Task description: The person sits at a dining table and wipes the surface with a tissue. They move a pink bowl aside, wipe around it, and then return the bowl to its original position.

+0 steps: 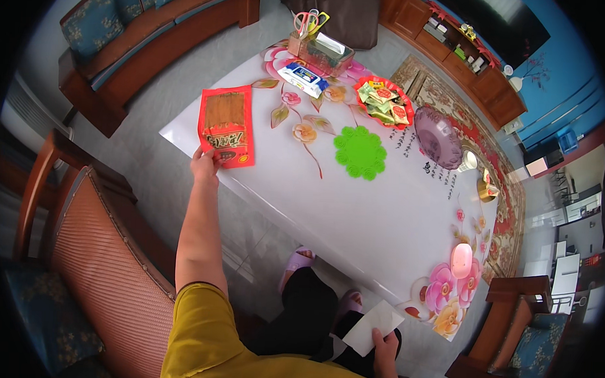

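Note:
My left hand (205,164) pinches the lower left corner of a red food packet (226,110). The packet lies at the left end of the table, and brown strips show through its clear window. Low in the view, off the table's near edge, my right hand (385,348) is closed on a folded white tissue (371,328). The tissue hangs over my lap, with my thumb on top and the other fingers partly hidden.
The flowered table (295,209) holds a green mat (360,153), a wipes pack (303,79), a tissue box (327,53) with scissors, a red snack dish (384,102), a purple bowl (439,137), a paper cup (468,161) and a pink oval object (460,260). A woven-backed chair (110,262) stands left.

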Action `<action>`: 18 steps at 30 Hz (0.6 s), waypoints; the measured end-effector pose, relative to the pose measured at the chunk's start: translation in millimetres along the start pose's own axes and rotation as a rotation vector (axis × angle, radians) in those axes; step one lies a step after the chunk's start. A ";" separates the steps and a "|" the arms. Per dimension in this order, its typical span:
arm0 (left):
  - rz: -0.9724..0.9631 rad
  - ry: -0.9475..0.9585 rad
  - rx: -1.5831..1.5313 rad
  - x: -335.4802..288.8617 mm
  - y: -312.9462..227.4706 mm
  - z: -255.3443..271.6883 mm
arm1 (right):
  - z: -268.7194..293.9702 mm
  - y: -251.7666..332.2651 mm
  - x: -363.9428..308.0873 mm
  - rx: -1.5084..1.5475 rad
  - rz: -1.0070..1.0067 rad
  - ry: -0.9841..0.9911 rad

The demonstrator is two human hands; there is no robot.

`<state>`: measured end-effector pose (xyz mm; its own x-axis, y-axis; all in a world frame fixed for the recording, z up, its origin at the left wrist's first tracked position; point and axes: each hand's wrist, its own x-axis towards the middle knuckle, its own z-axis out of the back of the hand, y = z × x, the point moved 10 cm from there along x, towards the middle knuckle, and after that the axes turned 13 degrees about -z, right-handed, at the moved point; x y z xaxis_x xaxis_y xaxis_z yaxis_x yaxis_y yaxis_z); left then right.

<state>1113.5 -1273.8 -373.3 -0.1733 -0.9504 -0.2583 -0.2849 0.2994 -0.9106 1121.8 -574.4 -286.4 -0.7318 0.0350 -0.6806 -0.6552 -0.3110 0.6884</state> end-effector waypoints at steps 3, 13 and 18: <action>0.032 0.145 -0.096 -12.2 -8.2 -39.8 | -3.5 -7.5 4.0 0.005 -0.037 0.024; -0.126 0.471 -0.470 -7.4 -93.4 -163.9 | -3.2 -1.6 2.3 -0.008 -0.046 0.001; -0.276 0.606 -0.627 -41.7 -170.8 -219.3 | -9.4 -0.3 1.8 0.028 -0.046 0.013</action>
<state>962.6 -1266.7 -136.2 -0.4375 -0.8413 0.3174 -0.8190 0.2272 -0.5269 1122.4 -583.2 -290.2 -0.6987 0.0362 -0.7145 -0.6929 -0.2828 0.6633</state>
